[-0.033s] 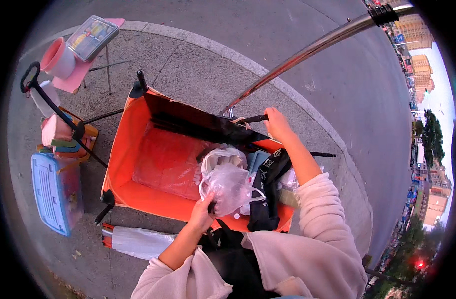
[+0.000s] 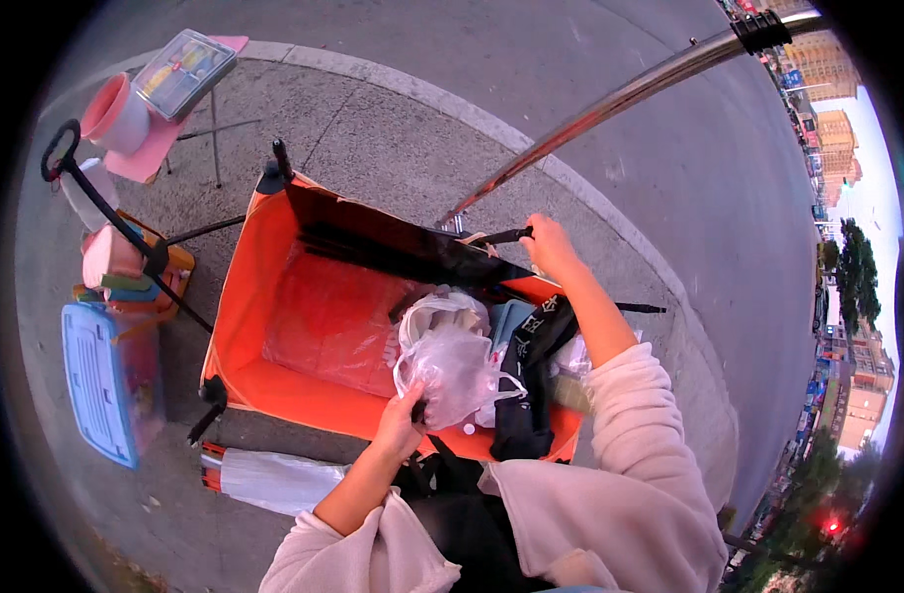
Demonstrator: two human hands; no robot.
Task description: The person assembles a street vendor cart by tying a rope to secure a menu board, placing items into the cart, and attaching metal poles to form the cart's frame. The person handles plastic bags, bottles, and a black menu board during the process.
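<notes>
An orange fabric folding cart stands open in front of me. My right hand is wrapped round a black rod-shaped grip at the cart's far side. At its near side my left hand is closed round a short black grip, of which only the end shows. Just beyond those fingers lies a crumpled translucent plastic bag. A black cloth with white lettering hangs over the cart's right part, with a blue-grey item beside it. The left half of the cart has a clear plastic sheet on its floor.
A shiny metal pole slants up from beyond the cart. To the left are a lidded blue storage box, a black pull handle, and a pink folding table bearing a pink bucket and clear case. A wrapped bundle lies nearby.
</notes>
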